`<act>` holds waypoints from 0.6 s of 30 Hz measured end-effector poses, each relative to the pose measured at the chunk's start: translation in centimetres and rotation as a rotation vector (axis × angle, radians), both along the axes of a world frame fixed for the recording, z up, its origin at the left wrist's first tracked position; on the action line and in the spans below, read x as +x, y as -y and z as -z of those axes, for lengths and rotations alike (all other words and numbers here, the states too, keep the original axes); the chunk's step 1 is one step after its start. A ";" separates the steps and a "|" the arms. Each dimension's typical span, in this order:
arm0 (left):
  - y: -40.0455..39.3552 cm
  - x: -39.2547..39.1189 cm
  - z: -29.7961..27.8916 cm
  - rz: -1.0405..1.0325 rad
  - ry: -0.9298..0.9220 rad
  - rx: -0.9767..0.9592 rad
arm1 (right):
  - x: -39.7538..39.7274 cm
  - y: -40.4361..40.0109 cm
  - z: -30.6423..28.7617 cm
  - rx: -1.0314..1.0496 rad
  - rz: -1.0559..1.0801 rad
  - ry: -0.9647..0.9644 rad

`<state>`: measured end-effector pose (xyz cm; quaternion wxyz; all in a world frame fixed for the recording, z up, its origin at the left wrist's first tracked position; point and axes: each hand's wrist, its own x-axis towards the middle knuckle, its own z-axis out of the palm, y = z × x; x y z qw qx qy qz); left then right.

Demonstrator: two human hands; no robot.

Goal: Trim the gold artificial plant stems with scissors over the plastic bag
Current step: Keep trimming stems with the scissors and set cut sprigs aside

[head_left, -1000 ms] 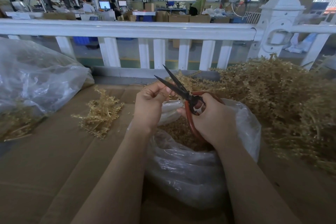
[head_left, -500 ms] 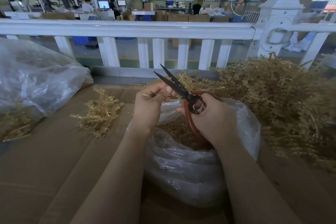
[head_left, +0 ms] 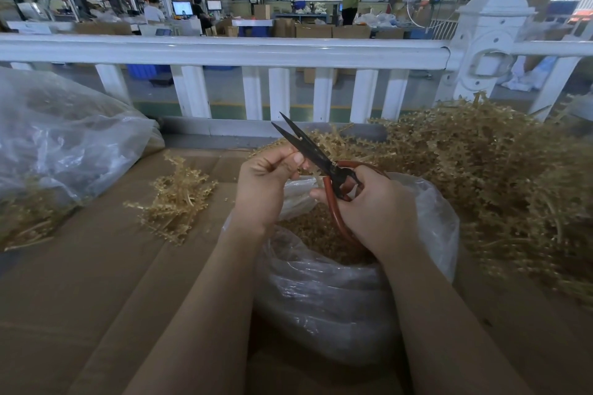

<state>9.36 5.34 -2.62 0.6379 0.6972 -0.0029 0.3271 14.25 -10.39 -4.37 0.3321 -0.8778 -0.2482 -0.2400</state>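
My right hand [head_left: 375, 205] grips the red-handled scissors [head_left: 316, 159], whose dark blades are slightly apart and point up and to the left. My left hand [head_left: 264, 183] pinches a thin gold stem [head_left: 316, 171] right beside the blades; most of that stem is hidden by my fingers. Both hands hover over the open clear plastic bag [head_left: 337, 298], which holds gold trimmings [head_left: 311, 231]. A big heap of gold plant stems [head_left: 481, 176] lies to the right.
A small pile of gold stems [head_left: 176, 199] lies on the cardboard surface [head_left: 96, 282] to the left. A large clear bag [head_left: 57, 144] with more stems sits at far left. A white railing [head_left: 224, 51] runs along the far edge. People work in the background.
Both hands have stayed over the bag almost in place. The scissor blades look a little less open than a second ago.
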 end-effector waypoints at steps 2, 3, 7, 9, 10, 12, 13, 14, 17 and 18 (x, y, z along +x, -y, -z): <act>0.1 0.0 0.0 -0.009 -0.006 0.039 | 0.0 0.0 0.0 0.012 0.001 0.003; 0.1 0.0 0.0 -0.011 -0.009 0.046 | 0.0 0.0 0.0 0.019 0.001 0.003; 0.0 0.1 0.1 -0.019 -0.018 0.064 | 0.0 0.0 0.1 0.024 0.000 0.021; -0.2 0.1 0.1 -0.026 -0.020 0.067 | 0.0 0.0 0.1 0.018 0.002 0.043; -0.3 0.2 0.2 -0.028 -0.020 0.068 | 0.0 0.0 0.1 0.014 0.007 0.048; -0.3 0.2 0.2 -0.031 -0.020 0.070 | 0.1 0.0 0.1 0.009 0.016 0.047; -0.3 0.2 0.1 -0.029 -0.020 0.069 | 0.1 -0.1 0.1 0.008 0.019 0.045; -0.3 0.2 0.1 -0.027 -0.019 0.064 | 0.2 0.0 0.1 0.006 0.019 0.044; -0.4 0.1 0.1 -0.023 -0.020 0.052 | 0.3 0.0 0.3 0.001 0.017 0.040; -0.4 0.2 0.1 -0.022 -0.019 0.053 | 0.3 0.0 0.3 -0.001 0.022 0.039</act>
